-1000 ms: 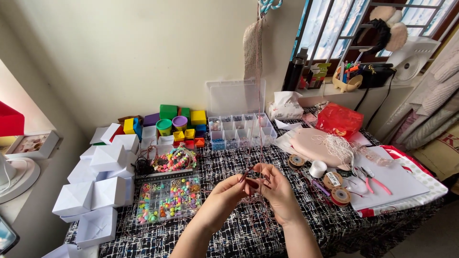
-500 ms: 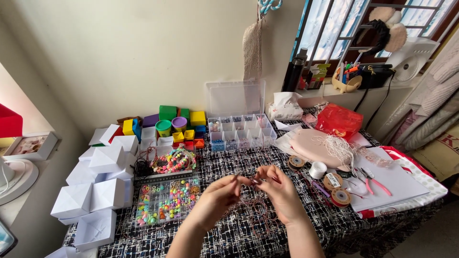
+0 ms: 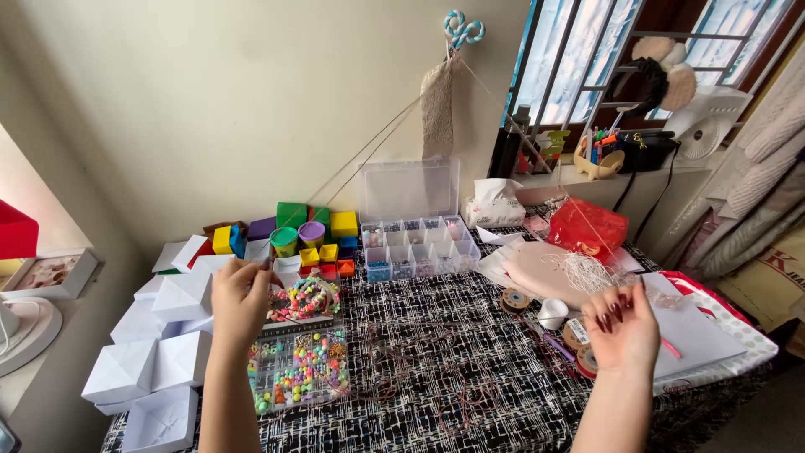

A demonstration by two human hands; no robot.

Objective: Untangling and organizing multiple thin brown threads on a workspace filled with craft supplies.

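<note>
Hands pull apart: left hand (image 3: 239, 298) and right hand (image 3: 622, 323) pinch a thin brown cord (image 3: 419, 352), stretching it before beading.

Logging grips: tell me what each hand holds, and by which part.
The left hand and right hand are spread wide, each pinching one end of a thin cord that runs up to the wall hook. Nothing else is held.

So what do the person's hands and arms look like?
Both arms are bare, with no sleeves, watch or bracelets showing. The right hand has long nails painted dark red. The left hand shows no rings; its nails can't be made out.
</note>
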